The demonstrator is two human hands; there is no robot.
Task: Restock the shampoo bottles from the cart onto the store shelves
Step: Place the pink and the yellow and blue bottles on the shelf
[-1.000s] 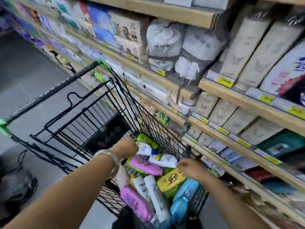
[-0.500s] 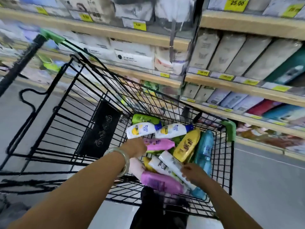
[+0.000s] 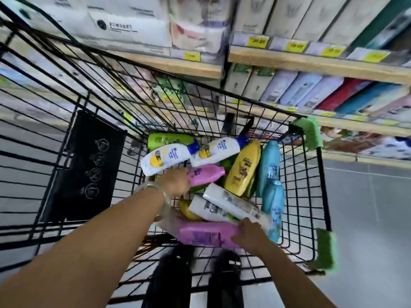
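Note:
A black wire cart holds several shampoo bottles lying flat. My left hand reaches down into it and grips the base of a pink bottle. My right hand closes on the right end of a purple bottle at the near side of the basket. A long white bottle lies just above that hand. Two white bottles with blue caps, a yellow bottle, a green bottle and teal bottles fill the far half.
Wooden store shelves with yellow price tags and boxed goods rise just beyond the cart. Green pads cover the cart's right corners. A black panel hangs on the cart's left side. Grey floor lies to the right.
The view has tipped down and closer to the cart. My left hand stays at the pink bottle. My right hand has slid from the long white bottle's end to the purple bottle's end.

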